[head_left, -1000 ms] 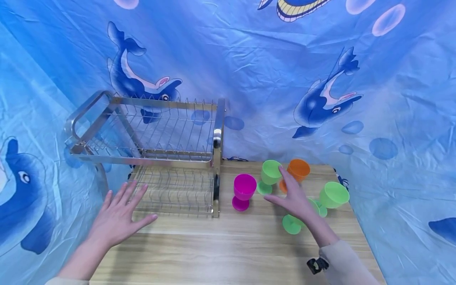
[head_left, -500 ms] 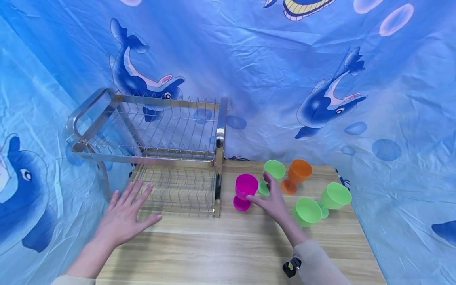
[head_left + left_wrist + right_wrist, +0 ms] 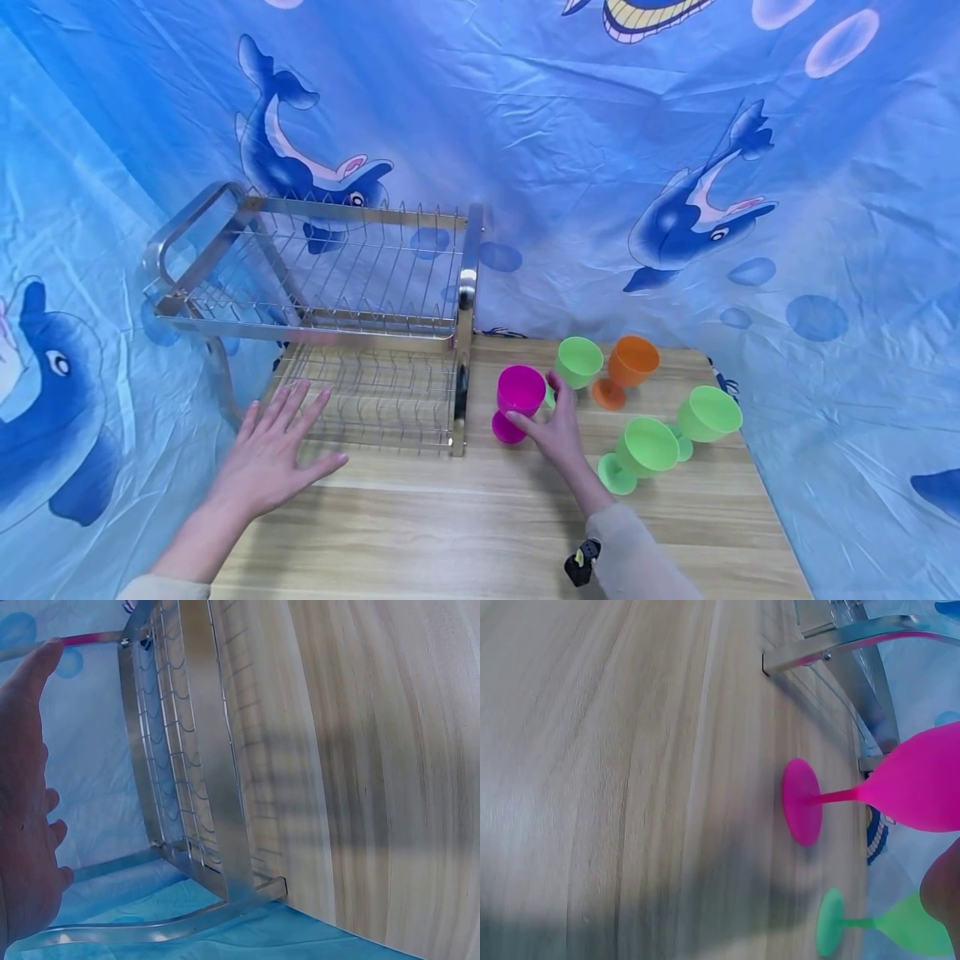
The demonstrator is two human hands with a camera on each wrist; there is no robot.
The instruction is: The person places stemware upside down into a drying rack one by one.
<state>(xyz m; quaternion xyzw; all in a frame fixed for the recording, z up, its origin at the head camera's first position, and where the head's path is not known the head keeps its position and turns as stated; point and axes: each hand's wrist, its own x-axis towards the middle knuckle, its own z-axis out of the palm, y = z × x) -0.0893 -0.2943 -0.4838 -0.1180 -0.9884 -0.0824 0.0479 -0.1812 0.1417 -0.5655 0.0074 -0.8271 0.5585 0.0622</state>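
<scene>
A magenta plastic goblet [image 3: 521, 388] stands upright on the wooden table, right of a two-tier metal dish rack [image 3: 315, 335]. My right hand [image 3: 557, 432] is at its bowl, thumb in front and index finger at the right side, spread rather than closed round it. In the right wrist view the goblet's foot [image 3: 802, 802] rests on the table, and a fingertip [image 3: 943, 896] shows close below the bowl. My left hand [image 3: 264, 454] hovers before the rack's lower tier, fingers spread, holding nothing. Behind the right fingers stands a green goblet [image 3: 579, 362].
An orange goblet [image 3: 633, 360] stands at the back right. Two more green goblets stand nearer, one in front [image 3: 648, 446] and another green goblet [image 3: 708, 412] by the table's right edge. Blue dolphin-print sheeting [image 3: 555, 150] encloses the table behind and at both sides.
My right hand has moved left from over the green and orange goblets to the magenta goblet. My left hand stays spread before the rack. The goblets have not been moved.
</scene>
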